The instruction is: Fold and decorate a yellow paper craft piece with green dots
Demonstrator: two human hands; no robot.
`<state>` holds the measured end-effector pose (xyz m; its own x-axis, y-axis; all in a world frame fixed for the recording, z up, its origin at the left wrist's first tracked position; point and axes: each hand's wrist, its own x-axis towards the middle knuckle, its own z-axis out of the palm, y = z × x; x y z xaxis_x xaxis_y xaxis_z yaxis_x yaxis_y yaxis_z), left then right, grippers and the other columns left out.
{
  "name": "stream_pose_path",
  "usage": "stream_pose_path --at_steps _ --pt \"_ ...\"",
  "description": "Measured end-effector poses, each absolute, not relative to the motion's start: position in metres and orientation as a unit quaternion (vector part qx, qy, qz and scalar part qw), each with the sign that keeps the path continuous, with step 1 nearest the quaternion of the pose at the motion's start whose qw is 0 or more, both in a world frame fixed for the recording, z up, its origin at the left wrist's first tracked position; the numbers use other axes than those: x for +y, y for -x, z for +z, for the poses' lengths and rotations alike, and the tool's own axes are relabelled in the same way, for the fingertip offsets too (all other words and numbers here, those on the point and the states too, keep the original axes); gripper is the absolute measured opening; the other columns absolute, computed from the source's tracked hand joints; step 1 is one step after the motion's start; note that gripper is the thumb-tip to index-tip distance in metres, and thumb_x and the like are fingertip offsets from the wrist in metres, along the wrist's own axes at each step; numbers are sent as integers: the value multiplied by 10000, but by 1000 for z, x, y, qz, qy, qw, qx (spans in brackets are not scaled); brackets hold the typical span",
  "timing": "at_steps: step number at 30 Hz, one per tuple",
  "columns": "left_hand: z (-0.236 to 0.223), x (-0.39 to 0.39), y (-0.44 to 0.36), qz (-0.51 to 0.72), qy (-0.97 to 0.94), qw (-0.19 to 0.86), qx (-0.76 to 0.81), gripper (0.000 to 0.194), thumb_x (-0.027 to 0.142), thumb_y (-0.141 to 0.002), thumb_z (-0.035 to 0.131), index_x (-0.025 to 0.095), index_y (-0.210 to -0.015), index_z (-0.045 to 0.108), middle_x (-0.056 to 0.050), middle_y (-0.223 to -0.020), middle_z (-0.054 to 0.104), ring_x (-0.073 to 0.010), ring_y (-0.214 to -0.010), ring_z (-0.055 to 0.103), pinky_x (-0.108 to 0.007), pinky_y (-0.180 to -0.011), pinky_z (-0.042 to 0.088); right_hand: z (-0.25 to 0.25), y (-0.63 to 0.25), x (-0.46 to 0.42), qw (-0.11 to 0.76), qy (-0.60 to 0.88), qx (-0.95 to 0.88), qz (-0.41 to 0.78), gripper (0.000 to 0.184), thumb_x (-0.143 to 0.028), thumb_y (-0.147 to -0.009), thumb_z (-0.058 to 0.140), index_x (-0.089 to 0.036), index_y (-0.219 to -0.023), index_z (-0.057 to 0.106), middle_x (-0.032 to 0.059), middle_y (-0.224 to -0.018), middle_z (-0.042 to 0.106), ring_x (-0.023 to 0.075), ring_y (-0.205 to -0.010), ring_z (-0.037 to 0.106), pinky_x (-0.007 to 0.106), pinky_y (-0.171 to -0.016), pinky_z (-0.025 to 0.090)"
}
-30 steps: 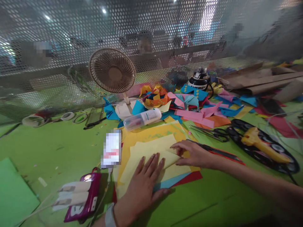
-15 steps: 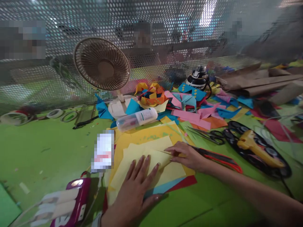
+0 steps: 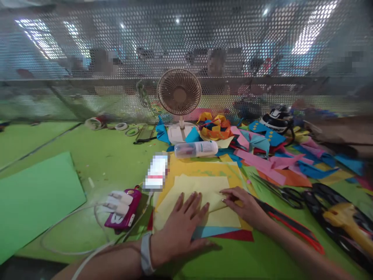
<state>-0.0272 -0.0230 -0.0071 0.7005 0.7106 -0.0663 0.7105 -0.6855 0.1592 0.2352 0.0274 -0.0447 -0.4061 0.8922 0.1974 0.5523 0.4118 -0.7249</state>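
Observation:
My left hand (image 3: 182, 227) lies flat, fingers spread, on a pale yellow paper sheet (image 3: 201, 188) that rests on a stack of orange, blue and red sheets (image 3: 224, 233). My right hand (image 3: 244, 204) presses the folded edge of the same yellow paper with its fingertips drawn together. A watch band sits on my left wrist.
A small desk fan (image 3: 179, 93) stands behind, a white bottle (image 3: 196, 149) lies in front of it. Scissors (image 3: 276, 188), a yellow glue gun (image 3: 349, 225) and piles of folded coloured paper (image 3: 262, 151) lie right. A magenta power bank (image 3: 124, 208) with cables and a green sheet (image 3: 35, 194) lie left. Perforated screen (image 3: 186, 50) behind.
The view has swung left and pulled back, so the fan now sits mid-frame. Both hands stay on the yellow paper; the right hand has slid slightly along the fold.

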Motion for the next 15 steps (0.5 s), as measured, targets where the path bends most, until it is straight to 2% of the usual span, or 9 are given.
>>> stream_pose_path --at_steps 7,15 --pt "-8 -25 29 22 -916 93 390 818 724 -834 214 226 -1472 95 -141 -1517 154 -347 -1379 145 -575 -1073 127 -55 -239 25 292 478 -772 299 277 -397 -875 521 -221 -1073 604 58 -830 616 211 -800 605 366 -746 517" --pt "-12 -29 29 58 -916 77 389 830 729 -832 185 193 -1466 166 -162 -1488 256 -335 -1371 188 -539 -1081 111 -61 -249 20 291 501 -738 345 259 -422 -835 572 -236 -996 652 81 -874 642 235 -816 644 374 -739 558"
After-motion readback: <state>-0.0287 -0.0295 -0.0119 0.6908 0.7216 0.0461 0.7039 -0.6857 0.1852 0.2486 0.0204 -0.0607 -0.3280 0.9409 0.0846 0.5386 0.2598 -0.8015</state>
